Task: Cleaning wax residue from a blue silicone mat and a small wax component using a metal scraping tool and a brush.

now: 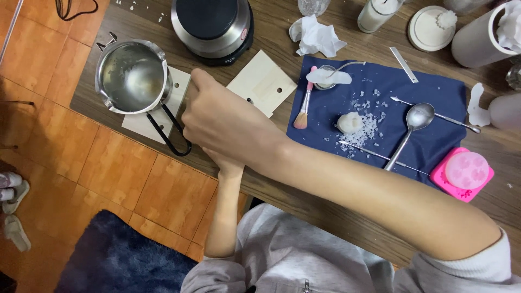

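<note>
Right hand (pixel 222 122) loosely curled with nothing seen held, reached across beside the black handle (pixel 169 130) of a steel melting pot (pixel 133 76), pot set on a pale wooden board (pixel 179 81) at the table's left edge, left hand (pixel 225 163) mostly hidden beneath, grip not discernible, electric hot plate (pixel 213 27) just behind.

A wooden bench (pixel 325 209) carries a navy cloth (pixel 434 103) at right, a pink mould (pixel 462 173) near it, two pale boards (pixel 263 81) left, a round hotplate (pixel 213 27) and crumpled tissue (pixel 316 35) far
</note>
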